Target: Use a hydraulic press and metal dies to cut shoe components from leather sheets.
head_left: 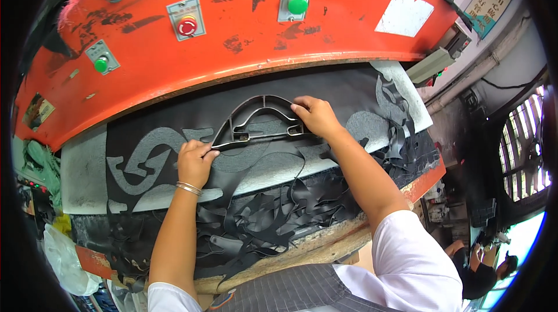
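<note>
"Machine [250, 33], orange, scuffed: any danger?"
"Crushing, perhaps, if lowered early."
"And on smooth black sheet [325, 82]?"
"Spoiled pieces, maybe, from overlapping rough grey curves [119, 178], seemingly cutouts."
"At picture centre?"
"Thin-walled, arched metal frame [267, 136]; lower-left tip fingertip-gripped by left hand [195, 161], upper-right edge by right hand [317, 117]."

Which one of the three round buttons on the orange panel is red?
The middle button, between the other two; the left button and the right button are both green.
</note>
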Demonstrator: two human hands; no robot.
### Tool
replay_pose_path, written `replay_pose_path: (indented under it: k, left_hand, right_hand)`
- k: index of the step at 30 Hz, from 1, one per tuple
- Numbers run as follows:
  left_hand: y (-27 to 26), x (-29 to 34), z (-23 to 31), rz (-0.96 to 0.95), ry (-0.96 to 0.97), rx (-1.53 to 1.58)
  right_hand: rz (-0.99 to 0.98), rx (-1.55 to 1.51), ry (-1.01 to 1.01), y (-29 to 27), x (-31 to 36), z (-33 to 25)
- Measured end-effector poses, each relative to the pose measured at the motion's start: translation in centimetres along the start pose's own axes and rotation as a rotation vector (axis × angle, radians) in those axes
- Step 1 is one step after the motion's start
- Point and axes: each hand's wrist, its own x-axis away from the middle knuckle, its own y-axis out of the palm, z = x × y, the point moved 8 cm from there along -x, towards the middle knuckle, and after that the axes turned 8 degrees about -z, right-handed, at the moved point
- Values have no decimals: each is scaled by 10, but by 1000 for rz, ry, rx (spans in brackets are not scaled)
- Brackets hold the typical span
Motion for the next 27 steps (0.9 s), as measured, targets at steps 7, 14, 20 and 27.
replay_pose_path:
  k: [7,14,20,27]
  left_hand:
    - [4,-9,1,7,-63,43]
    - [7,-15,-8,8,-123,73]
    - [10,-14,-7,3,-100,48]
    - [4,-11,-3,41,-68,18]
  right_hand:
    - [-148,297,-286,-2,49,30]
    - [-75,326,-332,-1,42,26]
    - [-42,335,-328,-2,44,29]
    - [-45,338,-342,0,45,30]
